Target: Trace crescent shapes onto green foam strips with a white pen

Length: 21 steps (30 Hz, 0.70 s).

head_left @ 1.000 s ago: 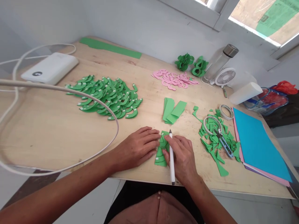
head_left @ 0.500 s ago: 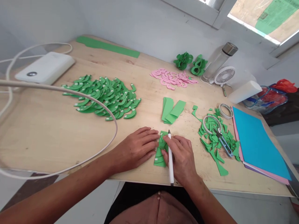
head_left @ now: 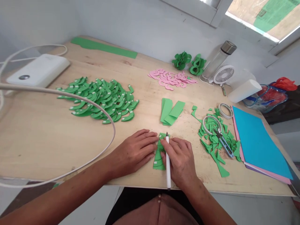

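Observation:
My left hand (head_left: 137, 153) lies flat on the table, its fingers stretched out and their tips at the left edge of a strip of green paper (head_left: 157, 164). Curved lines and small white tabs show on that strip. A white pen (head_left: 168, 168) with dark ends rests in my right hand (head_left: 180, 159), its tip pointing away from me. The fingers of this hand bend over the strip and press on a green piece there, partly hidden beneath them. Just beyond both hands lie several blank green paper strips (head_left: 167, 109).
On the left is a heap of curved green pieces (head_left: 103, 100), crossed by a white cable (head_left: 113, 125). Pink cutouts (head_left: 172, 79) lie farther back. To the right are green scraps (head_left: 215, 153), snips (head_left: 226, 147), tape rolls (head_left: 226, 111) and blue paper (head_left: 260, 143).
The view has shifted slightly. My right hand and the pen have moved a little to the left over the strip. The left hand stays flat beside it.

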Available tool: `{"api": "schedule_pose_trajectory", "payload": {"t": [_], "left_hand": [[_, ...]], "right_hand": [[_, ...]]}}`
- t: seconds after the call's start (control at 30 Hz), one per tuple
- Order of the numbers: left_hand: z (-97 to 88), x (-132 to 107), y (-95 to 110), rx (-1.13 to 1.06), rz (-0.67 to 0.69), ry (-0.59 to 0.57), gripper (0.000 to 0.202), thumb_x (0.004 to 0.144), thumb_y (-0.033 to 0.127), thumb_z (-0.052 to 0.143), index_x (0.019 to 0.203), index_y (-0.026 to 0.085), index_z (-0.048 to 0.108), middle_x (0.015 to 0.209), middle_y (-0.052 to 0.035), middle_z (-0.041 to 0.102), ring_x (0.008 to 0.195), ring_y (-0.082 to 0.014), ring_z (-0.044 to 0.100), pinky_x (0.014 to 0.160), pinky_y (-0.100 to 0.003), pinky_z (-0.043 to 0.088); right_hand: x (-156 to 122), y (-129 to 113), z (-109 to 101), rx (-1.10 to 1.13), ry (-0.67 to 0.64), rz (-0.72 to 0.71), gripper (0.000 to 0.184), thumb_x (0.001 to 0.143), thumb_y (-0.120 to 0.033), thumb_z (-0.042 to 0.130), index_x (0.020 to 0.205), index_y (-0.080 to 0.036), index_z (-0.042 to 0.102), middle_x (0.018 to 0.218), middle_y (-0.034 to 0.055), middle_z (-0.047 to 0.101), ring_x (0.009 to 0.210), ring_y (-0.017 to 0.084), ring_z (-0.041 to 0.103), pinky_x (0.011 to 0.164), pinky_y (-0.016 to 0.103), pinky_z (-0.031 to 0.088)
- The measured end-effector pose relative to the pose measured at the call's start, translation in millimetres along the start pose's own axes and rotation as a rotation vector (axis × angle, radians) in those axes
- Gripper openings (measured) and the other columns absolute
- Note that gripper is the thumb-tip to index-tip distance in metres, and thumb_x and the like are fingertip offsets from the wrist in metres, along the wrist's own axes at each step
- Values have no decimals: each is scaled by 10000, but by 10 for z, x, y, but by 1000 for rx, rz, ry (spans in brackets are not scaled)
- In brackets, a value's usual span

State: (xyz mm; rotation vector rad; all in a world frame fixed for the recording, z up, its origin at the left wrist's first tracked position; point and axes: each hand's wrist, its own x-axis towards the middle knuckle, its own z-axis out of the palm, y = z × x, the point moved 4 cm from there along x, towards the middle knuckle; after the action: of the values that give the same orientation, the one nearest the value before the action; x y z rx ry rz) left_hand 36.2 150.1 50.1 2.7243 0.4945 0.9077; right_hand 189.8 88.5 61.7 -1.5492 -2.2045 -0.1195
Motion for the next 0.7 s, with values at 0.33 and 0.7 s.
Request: {"api": "schedule_pose_trajectory", "payload": {"t": [0.33, 0.7], "left_hand": [[-20, 25, 15, -1, -3, 2, 192, 980, 158, 481, 1043, 168, 662, 1155, -82, 734, 1151, -218, 653, 1040, -438, 506], [5, 1, 9, -2, 7, 9, 200, 986, 168, 473, 1029, 172, 668, 1149, -84, 735, 1173, -222, 644, 1052, -448, 492]], "right_hand": [[7, -1, -9, 4, 24, 9, 248, 1000, -199, 505, 1202, -166, 646, 1102, 69, 746, 1011, 238, 581, 874, 384, 384], [8, 6, -6, 14, 34, 2, 251, 1019, -198, 471, 1195, -147, 642, 1108, 69, 743, 1022, 238, 572, 878, 384, 384]]}}
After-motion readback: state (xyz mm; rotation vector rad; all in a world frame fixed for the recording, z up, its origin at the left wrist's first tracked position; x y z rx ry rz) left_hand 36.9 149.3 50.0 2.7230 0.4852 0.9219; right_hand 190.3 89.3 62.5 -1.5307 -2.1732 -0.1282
